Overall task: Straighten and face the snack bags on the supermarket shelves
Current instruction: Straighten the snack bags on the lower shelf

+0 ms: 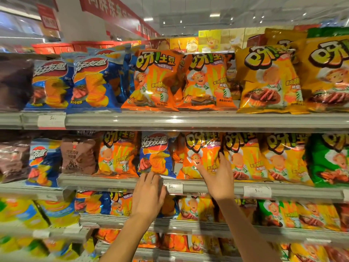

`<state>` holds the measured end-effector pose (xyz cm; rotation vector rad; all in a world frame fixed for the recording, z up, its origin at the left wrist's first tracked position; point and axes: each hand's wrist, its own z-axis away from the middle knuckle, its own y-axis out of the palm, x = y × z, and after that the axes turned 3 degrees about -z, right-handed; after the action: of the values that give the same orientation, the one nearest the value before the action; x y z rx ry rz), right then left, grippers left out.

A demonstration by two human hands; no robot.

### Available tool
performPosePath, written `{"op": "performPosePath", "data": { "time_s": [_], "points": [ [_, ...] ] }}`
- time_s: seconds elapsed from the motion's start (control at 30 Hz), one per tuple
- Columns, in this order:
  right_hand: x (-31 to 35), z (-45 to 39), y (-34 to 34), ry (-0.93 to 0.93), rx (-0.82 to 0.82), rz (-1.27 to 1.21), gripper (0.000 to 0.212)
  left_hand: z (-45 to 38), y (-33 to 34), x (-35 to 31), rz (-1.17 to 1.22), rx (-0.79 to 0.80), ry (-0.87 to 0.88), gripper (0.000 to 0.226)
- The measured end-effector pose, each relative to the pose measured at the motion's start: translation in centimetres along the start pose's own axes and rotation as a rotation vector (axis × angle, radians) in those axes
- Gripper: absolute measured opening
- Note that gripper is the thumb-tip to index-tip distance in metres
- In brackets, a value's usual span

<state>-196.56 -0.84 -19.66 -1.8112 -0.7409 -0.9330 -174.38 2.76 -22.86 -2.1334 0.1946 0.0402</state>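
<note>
A blue chip bag [156, 154] stands on the middle shelf [113, 183] between orange bags. My left hand [149, 193] reaches up to its bottom edge, fingertips touching the bag's lower corner at the shelf lip. To the right stands an orange snack bag [200, 148]. My right hand [217, 176] lies against its front with fingers spread, the thumb out to the left and the fingertips at the bag's right edge. Whether either hand grips its bag I cannot tell.
The top shelf [188, 120] carries blue, orange and yellow bags. More yellow bags [279, 157] and a green bag [330, 161] stand to the right on the middle shelf, brown bags [79, 156] to the left. Price tags [173, 187] hang on the shelf lip. Lower shelves hold several more bags.
</note>
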Motion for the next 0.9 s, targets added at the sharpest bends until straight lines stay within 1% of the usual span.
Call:
{"op": "performPosePath", "data": {
  "time_s": [0.1,0.2,0.3,0.37,0.43,0.5,0.57,0.6,0.67,0.73,0.8,0.87,0.9],
  "points": [
    [0.4,1.5,0.2,-0.057,-0.174,0.016,0.082,0.0,0.1,0.4,0.074,0.022,-0.011,0.023],
    [1.6,3.2,0.7,-0.159,-0.304,-0.049,0.063,-0.1,0.3,1.3,0.229,0.013,-0.029,0.025],
    [3.5,4.8,2.2,-0.265,-0.360,-0.130,0.050,-0.1,-0.2,2.8,0.428,0.009,-0.070,0.028],
    [4.9,5.6,4.0,-0.288,-0.383,-0.150,0.046,-0.2,-1.2,4.6,0.542,-0.003,-0.105,0.028],
    [6.4,6.2,6.3,-0.248,-0.360,-0.114,0.046,-0.5,-2.6,7.0,0.639,-0.041,-0.153,0.026],
    [7.6,6.6,8.4,-0.149,-0.266,-0.090,0.050,-1.1,-4.0,9.9,0.714,-0.093,-0.216,0.020],
    [8.6,6.8,10.4,-0.032,-0.179,-0.119,0.058,-1.8,-5.1,12.9,0.754,-0.153,-0.284,0.018],
    [9.1,6.9,11.4,0.018,-0.144,-0.153,0.063,-2.0,-5.4,14.3,0.762,-0.181,-0.319,0.019],
    [9.7,7.1,13.1,0.062,-0.119,-0.184,0.071,-2.5,-5.8,16.7,0.772,-0.197,-0.390,0.026],
    [10.1,7.1,14.3,0.089,-0.132,-0.150,0.076,-3.0,-5.7,18.5,0.780,-0.136,-0.450,0.039],
    [10.4,6.9,15.0,0.121,-0.142,-0.110,0.084,-3.7,-5.1,19.7,0.792,-0.025,-0.480,0.052],
    [10.8,6.5,15.3,0.137,-0.131,-0.085,0.089,-4.7,-4.7,20.4,0.846,0.076,-0.490,0.057],
    [11.0,6.1,15.2,0.138,-0.115,-0.085,0.088,-5.3,-4.5,20.5,0.887,0.118,-0.495,0.057]
  ]
}}
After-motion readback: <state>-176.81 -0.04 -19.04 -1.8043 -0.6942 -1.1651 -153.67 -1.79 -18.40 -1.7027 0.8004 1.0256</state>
